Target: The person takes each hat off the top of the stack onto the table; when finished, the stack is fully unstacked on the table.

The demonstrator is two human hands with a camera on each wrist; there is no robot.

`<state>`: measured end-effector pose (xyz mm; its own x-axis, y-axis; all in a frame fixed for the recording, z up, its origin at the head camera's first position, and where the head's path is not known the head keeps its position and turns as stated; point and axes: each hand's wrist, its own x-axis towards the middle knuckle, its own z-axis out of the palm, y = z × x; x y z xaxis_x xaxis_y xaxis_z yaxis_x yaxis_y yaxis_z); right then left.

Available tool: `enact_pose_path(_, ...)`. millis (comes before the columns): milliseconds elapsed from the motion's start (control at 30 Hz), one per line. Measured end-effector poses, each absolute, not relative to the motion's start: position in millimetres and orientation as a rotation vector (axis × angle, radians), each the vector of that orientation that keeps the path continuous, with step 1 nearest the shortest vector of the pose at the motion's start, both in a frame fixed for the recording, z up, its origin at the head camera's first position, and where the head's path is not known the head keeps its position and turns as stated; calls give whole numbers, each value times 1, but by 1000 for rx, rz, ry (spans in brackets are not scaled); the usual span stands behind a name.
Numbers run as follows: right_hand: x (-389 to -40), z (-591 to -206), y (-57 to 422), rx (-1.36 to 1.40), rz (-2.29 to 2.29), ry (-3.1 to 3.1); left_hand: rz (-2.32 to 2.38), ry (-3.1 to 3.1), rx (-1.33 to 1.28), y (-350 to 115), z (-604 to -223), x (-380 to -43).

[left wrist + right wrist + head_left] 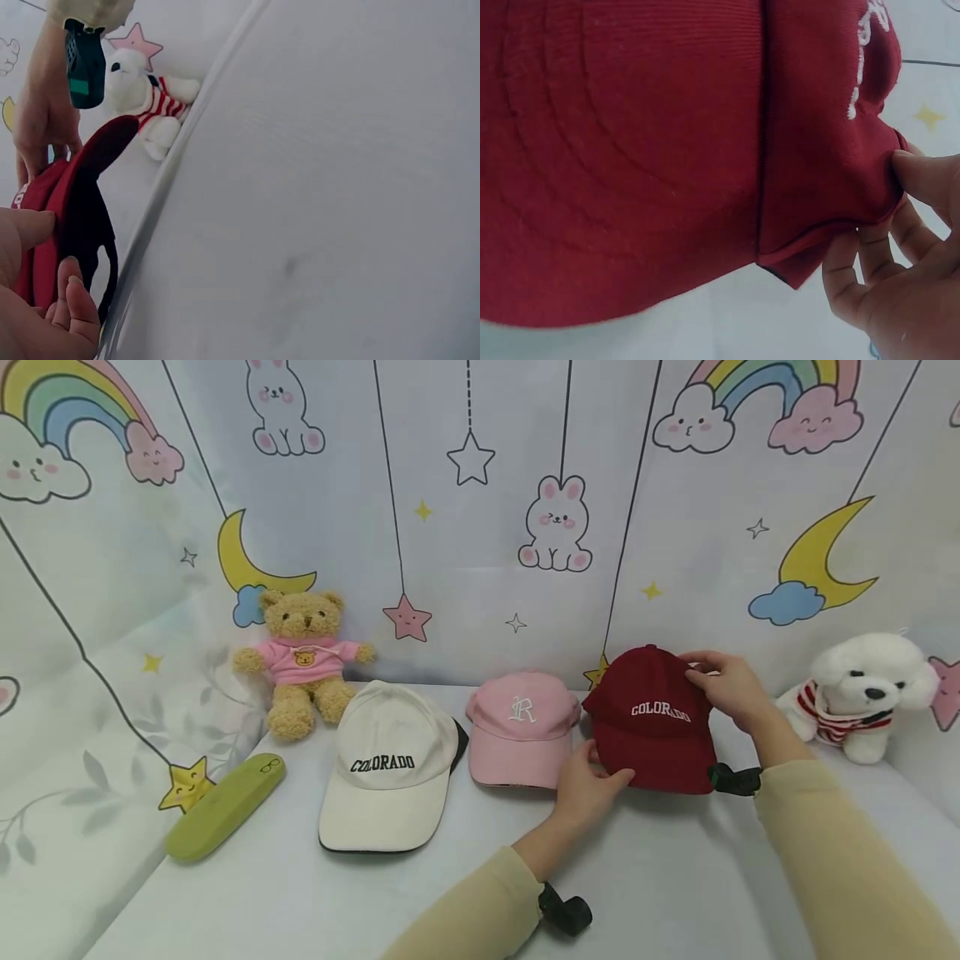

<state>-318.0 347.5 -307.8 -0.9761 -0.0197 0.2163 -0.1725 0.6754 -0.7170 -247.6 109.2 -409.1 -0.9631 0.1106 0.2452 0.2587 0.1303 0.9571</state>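
Observation:
Both hands hold a dark red baseball cap (651, 727) with white COLORADO lettering, its brim facing the camera. My left hand (588, 783) grips the cap's left edge by the brim, thumb on the outside and fingers underneath, as the left wrist view shows. At the upper right side my right hand (723, 685) pinches the crown; in the right wrist view the thumb lies on top of the red cloth (832, 172) with the fingers behind its edge. Just left of it sits a pink cap (521, 731) with a white letter R, partly overlapped by my left hand.
A cream COLORADO cap (390, 768) lies further left, beside a green glasses case (225, 807). Behind them a teddy bear (306, 664) in a pink top leans on the patterned curtain (465, 543). A white plush dog (862, 693) sits at the right on the white surface (660, 877).

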Motion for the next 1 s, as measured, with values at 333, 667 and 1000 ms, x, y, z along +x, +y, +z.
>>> enact_pose_path(333, -324, -327, 343, 125, 1201, -2746, -1978, -2426, -219, 106, -407, -241)
enact_pose_path(667, -326, -343, 340, 113, 1165, -2809, -1854, -2563, -296, 99, -405, -243)
enact_pose_path(1000, -322, -349, 337, 75, 1156, -2834, -1804, -2645, -346, 97, -403, -243)
